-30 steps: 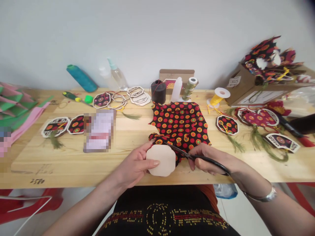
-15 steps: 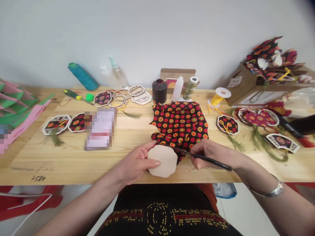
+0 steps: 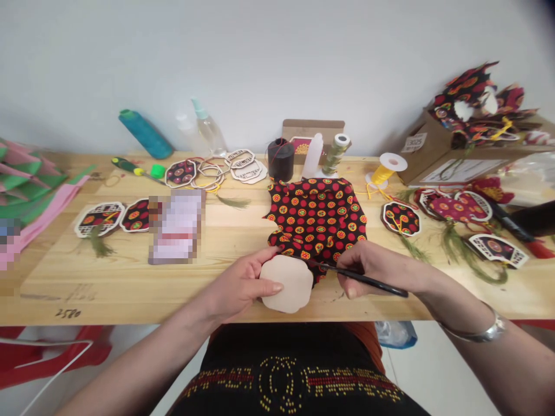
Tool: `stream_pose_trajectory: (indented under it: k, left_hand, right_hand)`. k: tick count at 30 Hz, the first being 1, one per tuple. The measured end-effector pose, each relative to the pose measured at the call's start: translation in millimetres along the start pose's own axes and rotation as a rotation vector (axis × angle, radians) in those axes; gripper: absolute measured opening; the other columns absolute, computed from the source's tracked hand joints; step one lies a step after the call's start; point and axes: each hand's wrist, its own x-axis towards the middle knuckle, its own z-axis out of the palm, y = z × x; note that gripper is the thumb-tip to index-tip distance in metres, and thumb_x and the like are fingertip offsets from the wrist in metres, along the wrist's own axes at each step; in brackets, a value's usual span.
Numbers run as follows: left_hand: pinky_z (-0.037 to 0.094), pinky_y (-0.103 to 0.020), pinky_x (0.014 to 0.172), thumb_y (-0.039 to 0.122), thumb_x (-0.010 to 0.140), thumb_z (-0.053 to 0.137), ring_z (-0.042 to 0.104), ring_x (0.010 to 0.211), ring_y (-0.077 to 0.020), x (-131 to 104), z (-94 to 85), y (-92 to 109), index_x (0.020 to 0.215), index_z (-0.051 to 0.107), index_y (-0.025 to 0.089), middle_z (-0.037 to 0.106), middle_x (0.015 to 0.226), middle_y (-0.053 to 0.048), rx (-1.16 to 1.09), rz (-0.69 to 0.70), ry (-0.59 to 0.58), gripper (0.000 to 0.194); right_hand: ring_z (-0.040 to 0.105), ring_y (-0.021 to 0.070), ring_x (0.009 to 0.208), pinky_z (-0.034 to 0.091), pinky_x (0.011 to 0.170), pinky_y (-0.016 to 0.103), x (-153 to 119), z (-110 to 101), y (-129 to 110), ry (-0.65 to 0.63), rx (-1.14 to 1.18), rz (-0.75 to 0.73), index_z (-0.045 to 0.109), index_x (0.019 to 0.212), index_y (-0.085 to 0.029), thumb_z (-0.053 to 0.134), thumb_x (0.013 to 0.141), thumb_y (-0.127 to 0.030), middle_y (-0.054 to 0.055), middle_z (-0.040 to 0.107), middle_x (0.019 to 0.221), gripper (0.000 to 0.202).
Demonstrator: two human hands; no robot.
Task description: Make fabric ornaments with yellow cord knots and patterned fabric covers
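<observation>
A cream-coloured, scallop-edged flat piece [image 3: 287, 284] is pinched in my left hand [image 3: 248, 284], thumb on its face and fingers behind. Black cloth with red and yellow flower dots [image 3: 318, 211] lies just beyond it, its near edge running along the top of the piece. My right hand [image 3: 368, 268] grips black-handled scissors [image 3: 373, 283], whose blades point left into the cloth beside the piece's upper right edge. The blade tips are hidden by cloth.
Behind the cloth stand a black thread spool [image 3: 281, 160], a white bottle and a yellow ribbon spool [image 3: 384, 171]. A phone [image 3: 177, 226] lies left; tasselled ornaments lie on both sides. A cardboard box [image 3: 472, 159] holding cloth stands back right.
The scissors and my right hand have shifted very slightly, and the blades look closer together. My left hand keeps its hold on the cream piece.
</observation>
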Motion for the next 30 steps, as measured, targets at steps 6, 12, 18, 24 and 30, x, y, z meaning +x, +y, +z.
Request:
stream_pose_trajectory:
  k: [6, 12, 18, 24, 30]
  left_hand:
    - [0.05, -0.032, 0.08, 0.011, 0.071, 0.07, 0.067, 0.09, -0.0203, 1.5, -2.0, -1.7, 0.119, 0.06, 0.02, 0.072, 0.104, -0.008, 0.048, 0.009, -0.057, 0.05]
    - [0.048, -0.032, 0.082, 0.011, 0.072, 0.069, 0.066, 0.093, -0.0208, 2.3, -4.5, -1.1, 0.115, 0.06, 0.017, 0.071, 0.107, -0.009, 0.083, -0.011, -0.078, 0.044]
    - [0.048, -0.029, 0.081, 0.01, 0.073, 0.069, 0.065, 0.091, -0.0182, 3.1, -1.6, 2.1, 0.118, 0.059, 0.019, 0.071, 0.106, -0.007, 0.069, -0.009, -0.11, 0.047]
    - [0.048, -0.031, 0.082, 0.01, 0.072, 0.069, 0.065, 0.093, -0.0193, 4.1, -2.3, 1.8, 0.118, 0.058, 0.018, 0.071, 0.108, -0.007, 0.075, -0.02, -0.1, 0.048]
    - [0.048, -0.031, 0.081, 0.009, 0.072, 0.068, 0.065, 0.094, -0.0196, 3.3, -1.2, 3.8, 0.119, 0.054, 0.017, 0.069, 0.11, -0.008, 0.081, -0.023, -0.088, 0.05]
  right_hand:
    - [0.031, 0.007, 0.051, 0.022, 0.044, 0.021, 0.7, -5.8, -7.1, -0.029, -0.063, -0.04, 0.056, 0.064, -0.014, 0.064, 0.07, -0.061, -0.004, 0.043, 0.056, 0.049]
    - [0.031, 0.0073, 0.05, 0.025, 0.044, 0.022, 4.3, -6.1, -8.9, -0.035, -0.057, 0.029, 0.06, 0.064, -0.013, 0.066, 0.068, -0.061, -0.004, 0.043, 0.055, 0.048]
    - [0.033, 0.0071, 0.05, 0.024, 0.044, 0.021, 5.9, -5.0, -3.0, -0.027, 0.055, 0.053, 0.063, 0.063, -0.014, 0.072, 0.067, -0.05, -0.006, 0.041, 0.051, 0.037]
    - [0.033, 0.0065, 0.049, 0.022, 0.043, 0.021, 6.4, -3.5, -3.0, 0.004, 0.063, 0.073, 0.065, 0.061, -0.013, 0.074, 0.065, -0.047, -0.006, 0.041, 0.049, 0.035]
    - [0.033, 0.0066, 0.049, 0.022, 0.042, 0.02, 5.8, -3.7, -6.8, 0.015, 0.05, 0.062, 0.064, 0.059, -0.013, 0.073, 0.065, -0.051, -0.006, 0.041, 0.049, 0.04]
